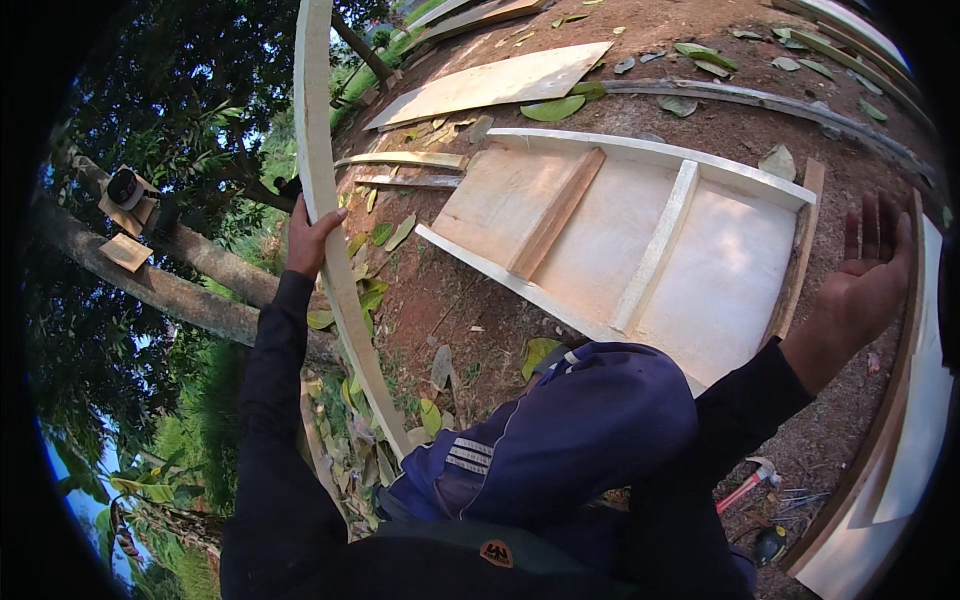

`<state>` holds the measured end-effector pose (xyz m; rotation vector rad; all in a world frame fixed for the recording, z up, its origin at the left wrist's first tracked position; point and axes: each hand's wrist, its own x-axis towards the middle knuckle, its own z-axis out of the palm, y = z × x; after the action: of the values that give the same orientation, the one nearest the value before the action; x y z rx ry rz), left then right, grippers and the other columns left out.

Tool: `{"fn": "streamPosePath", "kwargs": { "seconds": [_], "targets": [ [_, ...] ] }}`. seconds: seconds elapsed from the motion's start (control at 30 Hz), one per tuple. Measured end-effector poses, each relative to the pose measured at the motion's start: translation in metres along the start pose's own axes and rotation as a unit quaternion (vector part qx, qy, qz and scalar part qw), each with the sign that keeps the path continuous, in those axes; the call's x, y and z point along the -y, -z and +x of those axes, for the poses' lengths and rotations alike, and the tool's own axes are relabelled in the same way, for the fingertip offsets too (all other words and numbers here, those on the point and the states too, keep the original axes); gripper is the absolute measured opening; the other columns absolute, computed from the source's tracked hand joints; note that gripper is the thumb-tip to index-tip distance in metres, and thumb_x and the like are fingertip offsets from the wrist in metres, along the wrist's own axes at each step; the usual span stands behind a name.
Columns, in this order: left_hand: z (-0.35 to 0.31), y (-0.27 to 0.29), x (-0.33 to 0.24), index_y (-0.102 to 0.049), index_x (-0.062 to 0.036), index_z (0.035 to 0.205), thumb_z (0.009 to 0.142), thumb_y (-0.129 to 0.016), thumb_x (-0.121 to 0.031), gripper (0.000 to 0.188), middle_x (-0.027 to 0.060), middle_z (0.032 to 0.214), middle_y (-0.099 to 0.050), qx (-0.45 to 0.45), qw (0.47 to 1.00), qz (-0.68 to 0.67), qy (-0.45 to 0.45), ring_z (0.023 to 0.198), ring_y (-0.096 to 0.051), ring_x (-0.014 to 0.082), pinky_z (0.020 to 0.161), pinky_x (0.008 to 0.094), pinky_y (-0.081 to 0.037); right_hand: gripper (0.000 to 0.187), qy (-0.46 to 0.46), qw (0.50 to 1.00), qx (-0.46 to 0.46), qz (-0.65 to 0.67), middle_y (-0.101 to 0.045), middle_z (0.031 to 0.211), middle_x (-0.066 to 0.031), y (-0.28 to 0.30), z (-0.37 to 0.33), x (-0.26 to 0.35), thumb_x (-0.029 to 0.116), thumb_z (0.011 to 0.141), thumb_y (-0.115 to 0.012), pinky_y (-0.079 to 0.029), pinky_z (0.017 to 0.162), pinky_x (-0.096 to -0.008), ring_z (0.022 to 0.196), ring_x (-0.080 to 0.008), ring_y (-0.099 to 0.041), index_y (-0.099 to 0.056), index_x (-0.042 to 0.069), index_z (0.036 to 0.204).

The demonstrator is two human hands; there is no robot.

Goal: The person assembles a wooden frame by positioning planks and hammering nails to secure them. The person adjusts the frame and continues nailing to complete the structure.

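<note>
My left hand (312, 238) is closed round a long pale wooden batten (314, 120), its thumb lying across the near face. The batten stands steeply, its top beyond the upper edge of the view and its lower end beside my bent knee. On the ground ahead lies a shallow wooden panel with raised edge rails (650, 150) and two crosspieces, one brown (558, 215) and one pale (655, 245). My right hand (865, 275) is raised off the panel's right end, fingers stretched out and holding nothing. My knee hides part of the panel's near rail.
By my right side lie a red-handled hammer (740, 492), several nails (800, 500) and a small dark round object (770, 545). Long boards (915, 400) line the far right. Beyond the panel are a plywood sheet (490, 85) and a pole (740, 92). Tree trunks (220, 265) stand left.
</note>
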<state>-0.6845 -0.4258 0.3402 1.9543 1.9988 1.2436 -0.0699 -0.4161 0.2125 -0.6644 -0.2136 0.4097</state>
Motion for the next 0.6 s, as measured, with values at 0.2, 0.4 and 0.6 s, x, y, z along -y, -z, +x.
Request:
{"fn": "streamPosePath", "kwargs": {
  "seconds": [0.2,0.4,0.6],
  "targets": [
    [0.095,0.044,-0.129,-0.053,-0.0018,0.136,0.085,-0.082,-0.034,0.067,0.0129,0.114,-0.067,-0.006,0.987,0.082,-0.136,0.097,-0.069,0.0213,0.086,0.0383,-0.057,0.032,0.017,1.0,0.012,0.017,-0.069,0.118,-0.0176,0.012,0.02,-0.008,0.018,0.105,-0.055,-0.055,0.096,-0.0381,0.111,-0.0287,-0.069,-0.058,-0.004,0.127],
    [0.114,0.013,-0.191,-0.045,-0.0053,0.149,0.084,-0.084,-0.029,0.08,0.0124,0.128,-0.063,0.128,0.941,0.178,-0.258,0.117,-0.062,0.0212,0.101,0.0384,-0.05,0.035,0.0,1.0,0.022,0.015,-0.069,0.121,-0.0176,0.007,0.016,-0.012,0.019,0.104,-0.057,-0.056,0.097,-0.0383,0.112,-0.0285,-0.069,-0.058,-0.005,0.13],
    [0.082,-0.064,-0.209,-0.046,-0.0004,0.146,0.08,-0.084,-0.029,0.081,0.0207,0.131,-0.063,0.243,0.892,0.28,-0.26,0.117,-0.065,0.0312,0.104,0.0406,-0.048,0.044,-0.005,0.999,0.024,-0.036,-0.065,0.129,-0.0183,-0.003,-0.001,-0.007,0.026,0.102,-0.063,-0.052,0.098,-0.0394,0.119,-0.0277,-0.065,-0.056,-0.005,0.133]
  ]
}}
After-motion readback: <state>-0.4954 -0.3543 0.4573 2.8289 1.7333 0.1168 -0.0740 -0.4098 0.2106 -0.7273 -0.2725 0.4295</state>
